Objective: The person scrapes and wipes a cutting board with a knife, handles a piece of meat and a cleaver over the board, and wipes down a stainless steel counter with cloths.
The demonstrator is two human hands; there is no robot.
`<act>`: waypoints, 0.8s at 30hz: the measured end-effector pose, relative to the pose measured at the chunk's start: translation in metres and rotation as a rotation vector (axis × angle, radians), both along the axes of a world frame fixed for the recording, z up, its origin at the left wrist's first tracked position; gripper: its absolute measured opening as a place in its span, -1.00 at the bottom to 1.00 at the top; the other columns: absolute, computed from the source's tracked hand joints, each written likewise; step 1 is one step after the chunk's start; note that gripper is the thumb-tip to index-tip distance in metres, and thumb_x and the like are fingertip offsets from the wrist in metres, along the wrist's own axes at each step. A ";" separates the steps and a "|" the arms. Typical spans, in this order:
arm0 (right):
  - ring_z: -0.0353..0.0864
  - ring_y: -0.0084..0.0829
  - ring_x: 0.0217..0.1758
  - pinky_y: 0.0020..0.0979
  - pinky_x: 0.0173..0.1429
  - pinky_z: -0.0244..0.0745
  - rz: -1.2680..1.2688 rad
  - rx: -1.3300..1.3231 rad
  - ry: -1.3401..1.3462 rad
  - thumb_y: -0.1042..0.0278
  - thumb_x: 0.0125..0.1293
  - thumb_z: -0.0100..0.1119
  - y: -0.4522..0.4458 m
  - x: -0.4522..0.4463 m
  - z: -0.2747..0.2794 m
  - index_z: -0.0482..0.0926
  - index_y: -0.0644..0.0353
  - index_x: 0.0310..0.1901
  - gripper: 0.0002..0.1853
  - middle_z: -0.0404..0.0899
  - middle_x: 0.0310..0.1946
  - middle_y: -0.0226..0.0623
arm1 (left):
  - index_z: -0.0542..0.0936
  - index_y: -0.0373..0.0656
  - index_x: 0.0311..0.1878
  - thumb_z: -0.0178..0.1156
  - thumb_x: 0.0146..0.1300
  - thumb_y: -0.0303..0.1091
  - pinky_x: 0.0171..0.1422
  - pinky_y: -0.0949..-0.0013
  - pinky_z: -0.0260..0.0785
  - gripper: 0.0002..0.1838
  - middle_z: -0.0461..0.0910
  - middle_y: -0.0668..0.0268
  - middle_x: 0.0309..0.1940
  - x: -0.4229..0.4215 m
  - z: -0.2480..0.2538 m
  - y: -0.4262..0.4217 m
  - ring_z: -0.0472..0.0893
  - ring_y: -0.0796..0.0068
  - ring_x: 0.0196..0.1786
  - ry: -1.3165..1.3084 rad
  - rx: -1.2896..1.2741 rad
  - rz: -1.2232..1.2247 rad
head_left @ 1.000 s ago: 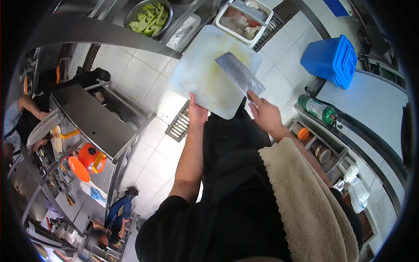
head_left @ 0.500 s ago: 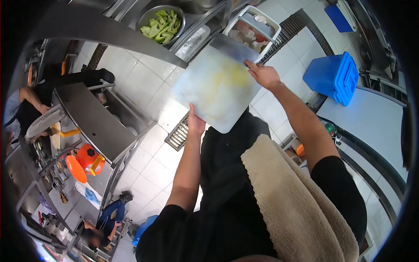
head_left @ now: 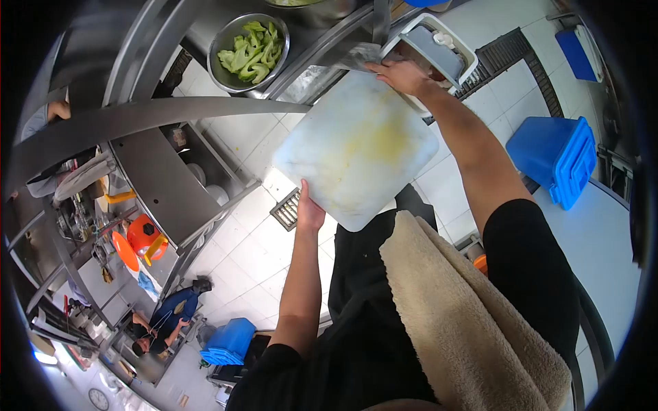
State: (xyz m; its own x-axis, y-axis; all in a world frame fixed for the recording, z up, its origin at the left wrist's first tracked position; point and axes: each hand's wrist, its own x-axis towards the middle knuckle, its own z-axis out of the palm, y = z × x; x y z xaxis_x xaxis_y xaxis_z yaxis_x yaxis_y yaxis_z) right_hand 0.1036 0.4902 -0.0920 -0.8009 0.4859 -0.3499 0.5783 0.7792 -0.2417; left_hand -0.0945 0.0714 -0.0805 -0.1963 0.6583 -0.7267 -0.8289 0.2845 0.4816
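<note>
Left hand (head_left: 310,212) gripping cutting board (head_left: 360,147) at its lower-left edge, mid-frame; one-sided hold, so it could tip. Right hand (head_left: 406,77) gripping knife (head_left: 356,56), top centre, handle hidden; loose grip could drop it into bin (head_left: 467,56), upper right.

The big board (head_left: 363,151) fills the middle, so a hand must go around it. A long metal bar (head_left: 185,108) is in the way between the left hand (head_left: 310,209) and the bowl (head_left: 229,77). The bin (head_left: 469,67) crowds the right hand (head_left: 403,77). There is open room over the floor (head_left: 257,250) between the left arm (head_left: 301,288) and the tabletop (head_left: 164,178)
</note>
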 end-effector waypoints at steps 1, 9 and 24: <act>0.64 -0.09 0.27 -0.05 0.27 0.57 -0.012 0.023 0.036 0.01 0.65 -0.12 -0.001 -0.003 -0.009 0.16 -0.39 0.61 -0.45 0.52 0.36 -0.20 | 0.09 -0.19 0.65 -0.19 0.64 0.23 0.70 -0.02 0.03 -0.21 0.21 0.16 0.63 0.001 0.003 0.001 0.21 0.10 0.64 -0.009 -0.001 0.001; 0.43 -0.05 0.48 -0.01 0.47 0.40 -0.163 -0.106 0.170 0.17 0.61 -0.02 -0.013 0.001 -0.026 0.18 -0.32 0.60 -0.41 0.46 0.41 -0.12 | 0.09 -0.18 0.65 -0.16 0.64 0.21 0.71 0.00 0.02 -0.21 0.20 0.17 0.63 0.012 0.008 0.002 0.20 0.13 0.64 0.000 0.041 0.010; 0.55 0.02 0.36 -0.17 0.45 0.43 -1.046 -0.137 0.385 0.18 0.51 0.10 -0.009 0.072 -0.076 0.56 0.12 0.34 -0.56 0.59 0.28 0.02 | 0.14 -0.18 0.64 -0.11 0.62 0.22 0.68 0.04 0.11 -0.22 0.27 0.18 0.60 0.013 0.013 0.008 0.27 0.17 0.62 -0.001 -0.005 0.034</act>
